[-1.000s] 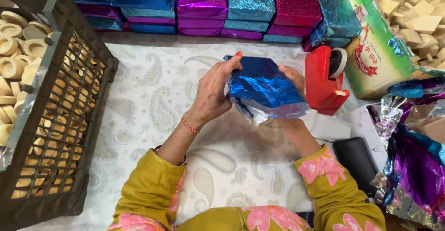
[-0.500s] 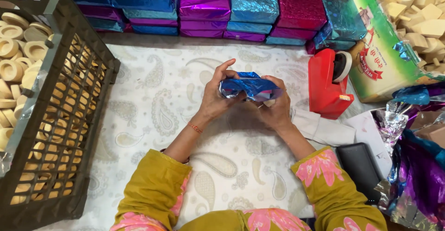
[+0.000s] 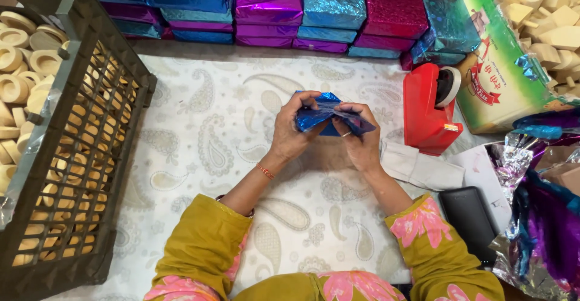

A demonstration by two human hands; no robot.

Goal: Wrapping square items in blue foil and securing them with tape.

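Observation:
Both my hands hold a small box wrapped in shiny blue foil [image 3: 327,115] above a paisley-patterned white cloth [image 3: 211,132]. My left hand [image 3: 292,130] grips its left end, fingers curled over the top. My right hand [image 3: 360,139] pinches the folded foil at its right end. The box is mostly hidden between my fingers. I wear mustard sleeves with pink flowers.
A dark plastic crate [image 3: 78,156] of round wooden pieces stands at the left. Stacks of foil-wrapped boxes [image 3: 314,11] in blue, purple and pink line the back. A red tape dispenser [image 3: 430,109] sits right, beside a sack of wooden pieces [image 3: 531,29], loose foil sheets [image 3: 544,216] and a black phone [image 3: 471,216].
The blue-wrapped box has gone from held up close and large to lowered toward the cloth. Both hands have closed in on its ends, folding the foil down.

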